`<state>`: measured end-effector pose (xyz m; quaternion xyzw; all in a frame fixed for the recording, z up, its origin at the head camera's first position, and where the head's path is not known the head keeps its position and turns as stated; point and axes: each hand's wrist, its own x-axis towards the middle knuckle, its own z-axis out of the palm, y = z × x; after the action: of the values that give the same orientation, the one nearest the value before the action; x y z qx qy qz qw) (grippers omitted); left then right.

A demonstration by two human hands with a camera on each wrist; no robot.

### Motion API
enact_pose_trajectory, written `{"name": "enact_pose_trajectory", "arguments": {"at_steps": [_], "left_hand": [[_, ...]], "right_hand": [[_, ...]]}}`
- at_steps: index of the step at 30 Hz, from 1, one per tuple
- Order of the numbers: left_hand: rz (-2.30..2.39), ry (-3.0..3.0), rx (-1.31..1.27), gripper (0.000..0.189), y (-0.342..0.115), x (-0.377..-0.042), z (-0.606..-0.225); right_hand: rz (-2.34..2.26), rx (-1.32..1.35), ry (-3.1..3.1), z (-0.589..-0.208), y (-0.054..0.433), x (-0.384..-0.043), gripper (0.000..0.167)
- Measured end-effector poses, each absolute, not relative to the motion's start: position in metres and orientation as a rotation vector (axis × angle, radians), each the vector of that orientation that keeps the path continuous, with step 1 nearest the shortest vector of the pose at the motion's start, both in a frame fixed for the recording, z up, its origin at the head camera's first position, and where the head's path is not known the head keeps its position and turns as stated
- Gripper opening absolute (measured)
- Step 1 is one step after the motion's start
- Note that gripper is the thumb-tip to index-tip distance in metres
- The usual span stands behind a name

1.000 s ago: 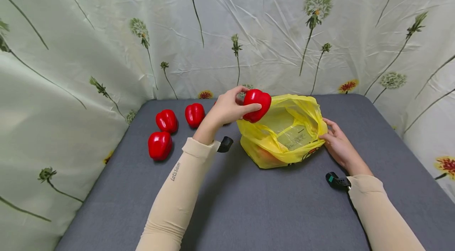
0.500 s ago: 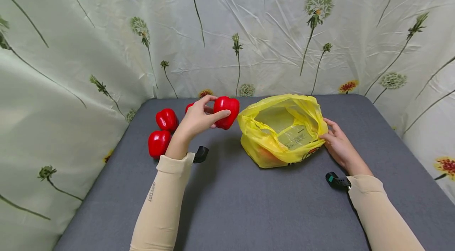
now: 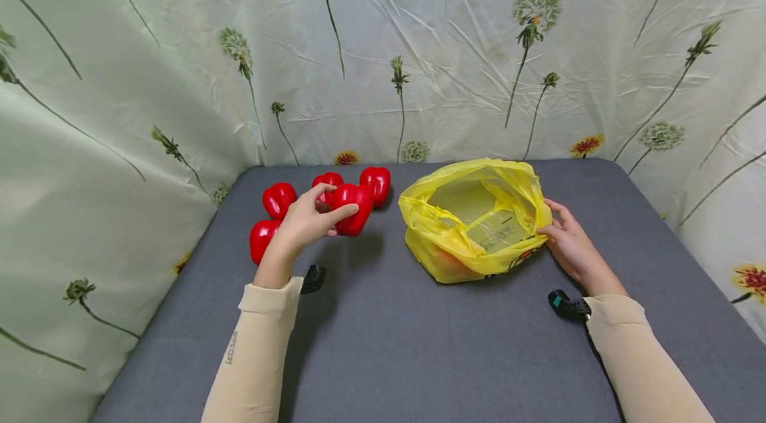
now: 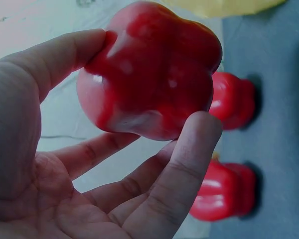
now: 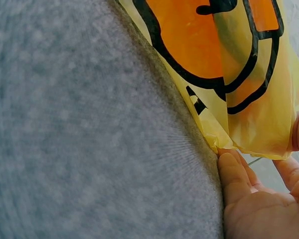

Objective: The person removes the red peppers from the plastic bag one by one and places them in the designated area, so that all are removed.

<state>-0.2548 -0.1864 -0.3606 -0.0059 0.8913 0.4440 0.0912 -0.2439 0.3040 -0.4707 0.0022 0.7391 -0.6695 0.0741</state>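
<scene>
My left hand (image 3: 305, 220) grips a red bell pepper (image 3: 352, 210) between thumb and fingers, above the table and left of the bag. Close up in the left wrist view, that bell pepper (image 4: 149, 74) shows its lobes, with fingertips pressed to its sides. On the right, a yellow plastic bag (image 3: 437, 263) stands with its mouth wide open. My right hand (image 3: 571, 247) pinches its right edge; in the right wrist view the thumb and fingers of this hand (image 5: 264, 209) meet the bag's (image 5: 269, 129) printed side.
Several more red bell peppers lie at the back left: one pepper (image 3: 278, 200) behind another pepper (image 3: 262, 242) partly covered by the left hand, and two near the back edge, including a pepper (image 3: 377, 185). A floral curtain (image 3: 383, 44) hangs behind the grey table (image 3: 449, 350).
Holding the bell pepper, my left hand has moved left and nearer, away from the bag's mouth. A back pepper it had covered now shows. My right hand stays at the bag.
</scene>
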Motion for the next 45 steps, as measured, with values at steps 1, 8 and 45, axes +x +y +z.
{"name": "enact_pose_trajectory", "arguments": {"at_steps": [1,8,45], "left_hand": [[1.319,2.643,-0.030,0.081,-0.190,-0.254,-0.362],[1.292,2.627,-0.094,0.078,-0.207,-0.248,-0.377],[1.322,2.566,-0.179,0.078,-0.226,-0.237,-0.417]], "right_hand": [[-2.017,-0.002,2.213,-0.471,0.304,-0.244,0.069],[-2.059,-0.045,2.177,-0.470,0.304,-0.245,0.065],[-2.035,-0.024,2.209,-0.471,0.305,-0.242,0.069]]}}
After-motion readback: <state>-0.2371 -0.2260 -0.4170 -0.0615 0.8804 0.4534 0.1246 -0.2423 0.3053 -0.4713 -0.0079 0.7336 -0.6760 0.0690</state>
